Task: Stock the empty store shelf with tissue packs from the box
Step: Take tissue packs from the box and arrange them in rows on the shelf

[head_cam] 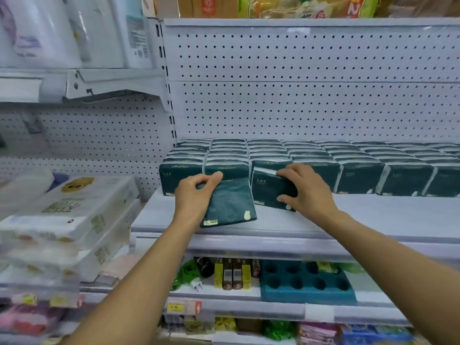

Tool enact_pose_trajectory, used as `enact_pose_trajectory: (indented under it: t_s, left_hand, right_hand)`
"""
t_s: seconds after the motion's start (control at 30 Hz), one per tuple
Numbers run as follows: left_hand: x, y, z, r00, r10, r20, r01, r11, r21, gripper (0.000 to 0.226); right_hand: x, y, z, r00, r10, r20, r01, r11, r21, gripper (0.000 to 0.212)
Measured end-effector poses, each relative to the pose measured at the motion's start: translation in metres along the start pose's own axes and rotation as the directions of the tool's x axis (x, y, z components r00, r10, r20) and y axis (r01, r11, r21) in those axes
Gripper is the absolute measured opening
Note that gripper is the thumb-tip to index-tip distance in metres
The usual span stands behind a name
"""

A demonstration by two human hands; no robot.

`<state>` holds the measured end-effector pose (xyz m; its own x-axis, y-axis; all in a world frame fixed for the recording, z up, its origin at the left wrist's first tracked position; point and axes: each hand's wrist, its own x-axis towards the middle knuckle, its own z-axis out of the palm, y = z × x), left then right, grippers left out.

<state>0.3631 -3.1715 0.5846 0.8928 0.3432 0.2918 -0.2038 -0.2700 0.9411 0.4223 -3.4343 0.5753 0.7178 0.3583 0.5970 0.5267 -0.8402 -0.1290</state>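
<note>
Rows of dark green tissue packs fill the back of the white shelf, standing upright several deep. My left hand grips one dark green pack by its top left corner; the pack leans forward on the shelf in front of the row. My right hand holds a second green pack by its right end, thumb below and fingers over the top edge, tilted against the front row. The box is not in view.
White bulk tissue bundles are stacked on the left shelf unit. Below the shelf sit small boxed goods and a teal foam tray with holes. A perforated white back panel rises behind the packs.
</note>
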Motion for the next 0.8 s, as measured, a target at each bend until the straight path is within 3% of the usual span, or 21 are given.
enact_pose_trajectory:
  t_s: [0.17,0.47,0.5,0.57,0.63,0.7,0.8]
  left_hand:
    - [0.011,-0.009,0.007,0.999,0.008,-0.043,-0.006,0.999,0.034,0.032]
    - [0.015,0.000,0.021,0.997,0.066,-0.048,-0.062,0.995,0.083,0.027]
    - [0.014,0.001,0.025,0.996,0.078,-0.045,-0.074,0.994,0.084,0.029]
    - [0.012,0.003,0.035,0.994,0.099,-0.036,-0.096,0.991,0.089,0.035]
    - [0.010,0.008,0.049,0.992,0.128,-0.020,-0.126,0.989,0.083,0.039]
    - [0.005,0.012,0.065,0.979,0.201,-0.010,-0.200,0.978,0.063,0.039]
    - [-0.007,0.020,0.089,0.946,0.324,0.016,-0.324,0.946,0.029,0.036]
  right_hand:
    - [0.026,0.014,0.026,0.991,-0.102,-0.090,0.088,0.985,-0.150,0.059]
    - [0.035,0.016,0.033,0.991,-0.060,-0.122,0.045,0.992,-0.120,0.052]
    - [0.033,0.012,0.027,0.985,-0.067,-0.160,0.058,0.997,-0.059,0.050]
    - [0.026,-0.003,0.006,0.984,-0.011,-0.179,0.054,0.970,0.236,0.044]
    - [0.018,-0.017,-0.013,1.000,0.002,-0.021,0.009,0.858,0.513,0.040]
    - [0.010,-0.022,-0.023,0.992,-0.055,0.114,-0.019,0.826,0.564,0.045]
    - [-0.003,-0.007,-0.027,0.984,-0.044,0.170,-0.072,0.779,0.623,0.049]
